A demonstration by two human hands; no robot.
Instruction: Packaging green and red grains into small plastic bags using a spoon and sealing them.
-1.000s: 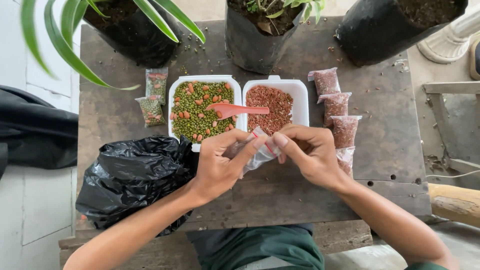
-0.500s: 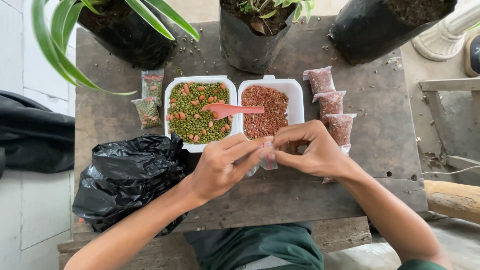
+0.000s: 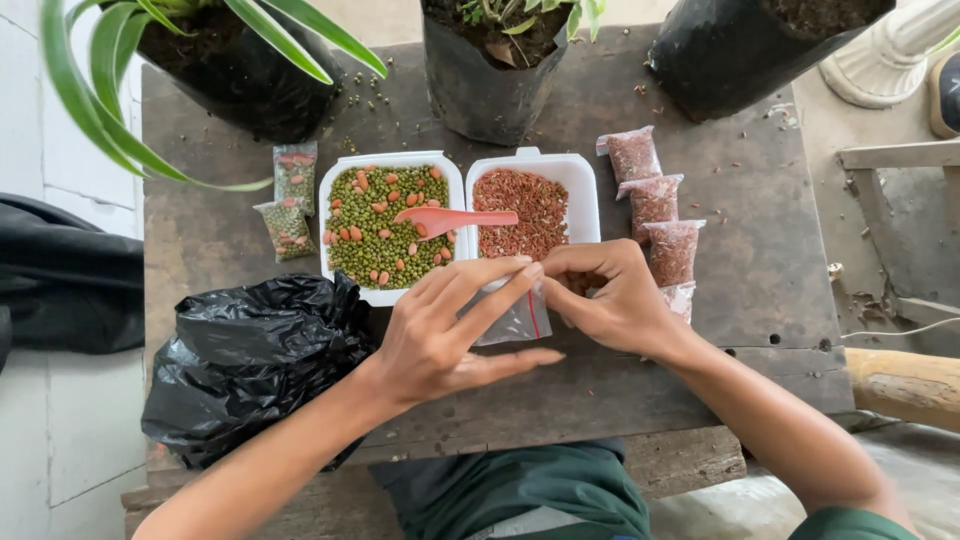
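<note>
1. Step in hand: I hold a small clear zip bag (image 3: 515,318) between both hands over the near part of the worktop (image 3: 760,270), just in front of the two white trays. Judged from the grip, I'm working the bag's mouth, either opening or sealing it; can't tell which.
2. Left hand (image 3: 450,335): fingers mostly extended, index and middle laid across the bag's upper left, thumb underneath. Loose pinch, not a fist.
3. Right hand (image 3: 610,295): fingers curled, tips pinching the bag's top right corner near the red zip strip. Closed on the plastic.
4. Bag orientation: lies roughly flat, tilted. Long axis approx. left-right across me; red strip edge faces my right hand. Contents: can't tell, looks near empty.
5. Surroundings: left tray (image 3: 392,228) holds green beans w/ some orange-pink ones; right tray (image 3: 535,205) holds red-brown grain. Pink spoon (image 3: 455,217) bridges both trays, bowl over the green side.
6. Filled bags: red-brown packets (image 3: 655,200) in a row right of the trays; green-mix packets (image 3: 290,205) on the left. Black plastic bag (image 3: 255,355) near my left forearm.
7. Next move calls for: steady two-finger pinch along the strip, bag kept level so nothing spills.
</note>
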